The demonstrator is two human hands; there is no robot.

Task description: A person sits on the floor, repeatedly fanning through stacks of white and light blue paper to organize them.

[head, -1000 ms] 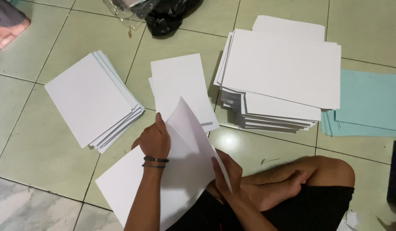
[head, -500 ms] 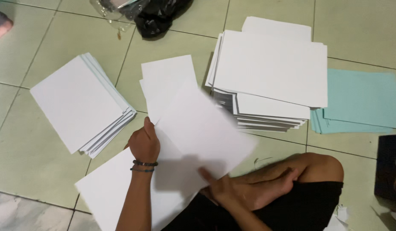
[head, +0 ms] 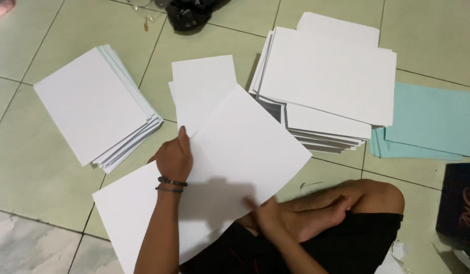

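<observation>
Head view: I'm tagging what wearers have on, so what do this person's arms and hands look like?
Both arms are bare, with no sleeves showing. The left hand has two thin dark bands at the wrist. The right hand is blurred; nothing worn on it can be made out. No gloves.

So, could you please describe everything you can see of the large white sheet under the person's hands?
The large white sheet is blank, thin paper as it looks, unfolded and lying flat but turned at an angle on the tiled floor. The left hand presses its left part; the right hand touches its lower edge. Its top corner overlaps a smaller white stack, and it covers part of another white sheet.
</observation>
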